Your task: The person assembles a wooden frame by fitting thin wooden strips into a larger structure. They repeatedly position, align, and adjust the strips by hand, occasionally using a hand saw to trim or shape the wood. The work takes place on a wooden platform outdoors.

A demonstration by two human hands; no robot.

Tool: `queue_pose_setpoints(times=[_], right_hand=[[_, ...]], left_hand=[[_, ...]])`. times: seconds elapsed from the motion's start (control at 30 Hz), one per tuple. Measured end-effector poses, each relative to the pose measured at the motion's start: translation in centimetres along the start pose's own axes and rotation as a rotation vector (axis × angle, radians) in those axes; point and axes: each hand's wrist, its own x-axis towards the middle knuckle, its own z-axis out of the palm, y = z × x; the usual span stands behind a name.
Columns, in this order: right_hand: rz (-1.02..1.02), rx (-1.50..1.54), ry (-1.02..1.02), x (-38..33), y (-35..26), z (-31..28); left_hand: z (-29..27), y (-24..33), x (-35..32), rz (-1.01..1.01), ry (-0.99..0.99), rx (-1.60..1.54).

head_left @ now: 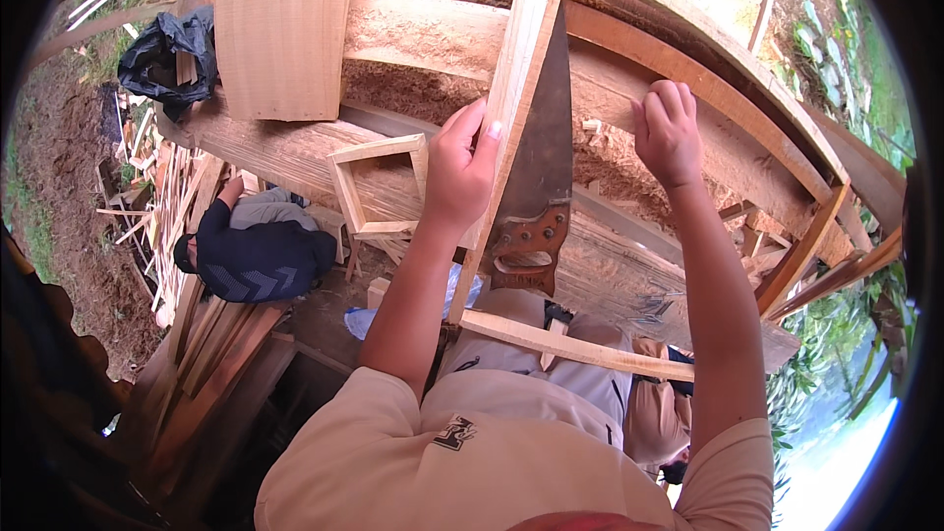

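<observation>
My left hand [460, 175] is closed round a long pale wooden strip [524, 29], its thumb lying along the face. The strip runs from the far edge of the bench back towards my lap. Near my waist its lower end meets a second pale strip [575, 346], which lies crosswise. Right beside the long strip rests a handsaw [531, 236] with a dark blade and a worn wooden handle. My right hand [669, 133] is raised over the bench, fingers curled together; whatever they may hold is hidden. A small wooden frame [356, 187] stands to the left of my left hand.
Sawdust and offcuts cover the plank workbench [285, 152]. Several nails [664, 310] lie at its right. A wide board [285, 29] and a black plastic bag [172, 59] are at far left. A person in dark clothes [261, 251] sits at left; another person [659, 413] is behind at right.
</observation>
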Motion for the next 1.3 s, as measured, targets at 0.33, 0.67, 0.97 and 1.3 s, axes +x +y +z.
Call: queue_pose_setpoints(times=[0.33, 0.67, 0.97, 1.3], right_hand=[[-0.019, 0.000, 0.035, 0.2, -0.5, -0.2], [0.023, 0.005, -0.016, 0.1, -0.4, -0.4], [0.029, 0.019, -0.024, -0.1, -0.3, -0.3], [0.033, 0.031, -0.035, -0.3, -0.3, -0.2]], left_hand=[[-0.5, -1.3, 0.2, -0.063, -0.052, -0.230], [-0.9, -1.8, -0.2, -0.134, -0.096, -0.308], [-1.0, -1.2, 0.0, -0.101, -0.107, -0.219], [0.1, -0.8, -0.4, 0.052, 0.000, -0.064]])
